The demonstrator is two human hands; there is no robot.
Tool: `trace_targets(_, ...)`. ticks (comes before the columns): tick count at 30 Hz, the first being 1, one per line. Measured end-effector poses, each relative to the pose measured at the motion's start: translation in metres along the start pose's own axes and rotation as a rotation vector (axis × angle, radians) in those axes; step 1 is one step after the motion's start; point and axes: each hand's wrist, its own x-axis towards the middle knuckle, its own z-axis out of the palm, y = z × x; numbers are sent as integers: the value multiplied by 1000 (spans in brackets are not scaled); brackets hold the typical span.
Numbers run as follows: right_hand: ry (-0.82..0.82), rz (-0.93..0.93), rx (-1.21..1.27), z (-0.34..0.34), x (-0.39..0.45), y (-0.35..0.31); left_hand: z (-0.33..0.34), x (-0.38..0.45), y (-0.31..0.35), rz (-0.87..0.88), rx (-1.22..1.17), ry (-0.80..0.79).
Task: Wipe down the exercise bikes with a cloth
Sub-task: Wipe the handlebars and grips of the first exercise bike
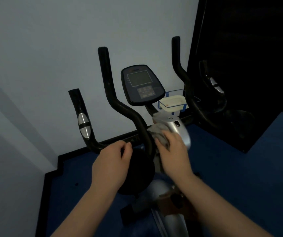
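Observation:
An exercise bike stands in front of me with black handlebars [120,106], a dark console [141,84] and a silver stem cover [176,127]. My right hand [173,153] presses a grey cloth [159,134] against the base of the handlebar beside the silver cover, fingers lying over the cloth. My left hand [113,161] sits on the lower left handlebar crossbar with fingers curled around it. The bike's lower body shows dimly beneath my forearms.
A pale wall [51,48] stands close behind the bike. A blue wire holder with a white tray [171,101] hangs behind the console. A dark panel [248,65] fills the right side. Blue carpet [240,168] covers the floor.

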Motion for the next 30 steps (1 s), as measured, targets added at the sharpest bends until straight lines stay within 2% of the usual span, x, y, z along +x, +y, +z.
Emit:
trace_targets(5, -27, -13, -135, 7, 30, -21, -2, 0, 0, -20, -33, 3)
trace_targets(10, 16, 46, 122, 8, -22, -4, 0, -1, -1, -23, -45, 17)
trace_targets(15, -67, -106, 34, -3, -7, -18, 0, 0, -2, -13, -77, 31)
trace_targets(19, -163, -20, 70, -5, 0, -35, 0, 0, -5, -47, -207, -14)
trace_targets(21, -171, 26, 204, -7, -21, -32, -1, 1, -7, -82, -334, -54)
trace_targets(24, -142, 205, 439, -11, -39, -29, -1, 1, -10, -113, -443, -113)
trace_targets(26, -116, 253, 428, -10, -35, -35, -2, 1, -10, -118, -468, -144)
trace_targets(30, -151, 144, 298, 0, -33, -59, -4, 3, -10, -107, -517, -186)
